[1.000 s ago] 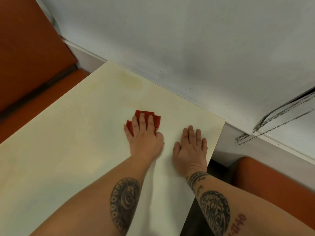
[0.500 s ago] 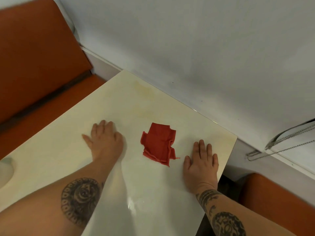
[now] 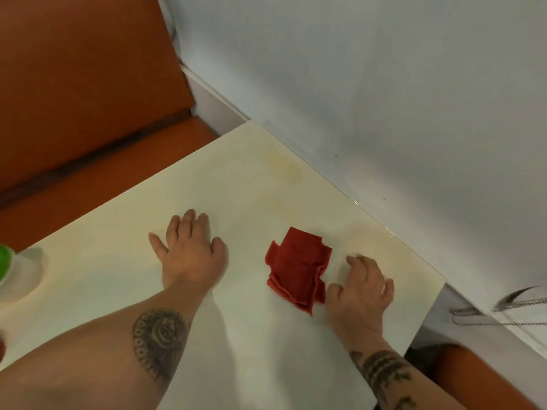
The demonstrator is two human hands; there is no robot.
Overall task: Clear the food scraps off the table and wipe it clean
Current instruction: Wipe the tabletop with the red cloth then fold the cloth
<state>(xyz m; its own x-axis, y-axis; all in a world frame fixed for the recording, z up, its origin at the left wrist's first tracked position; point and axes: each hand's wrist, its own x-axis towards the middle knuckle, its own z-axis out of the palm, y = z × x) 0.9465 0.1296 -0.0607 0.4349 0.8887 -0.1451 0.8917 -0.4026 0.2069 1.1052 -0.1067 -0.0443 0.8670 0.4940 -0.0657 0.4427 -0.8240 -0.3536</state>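
Observation:
A crumpled red cloth (image 3: 299, 267) lies loose on the cream table (image 3: 251, 187), between my two hands. My left hand (image 3: 189, 250) rests flat on the table to the left of the cloth, fingers spread, holding nothing. My right hand (image 3: 361, 288) is just right of the cloth, slightly blurred, with curled fingers and its thumb next to the cloth's edge; it holds nothing. A faint yellowish stain (image 3: 290, 170) marks the table near its far corner. No food scraps show on the table.
A white bottle with a green cap (image 3: 14, 267) stands at the table's left edge. Orange bench seats (image 3: 88, 84) sit beyond the table on the left, and another seat (image 3: 488, 377) at the lower right. A grey wall (image 3: 384, 84) runs along the far edge, with a beaded cord (image 3: 497, 318) at the right.
My left hand let go of the red cloth and moved left to lie flat on the table. My right hand has lifted slightly and shifted toward the cloth. The view panned left.

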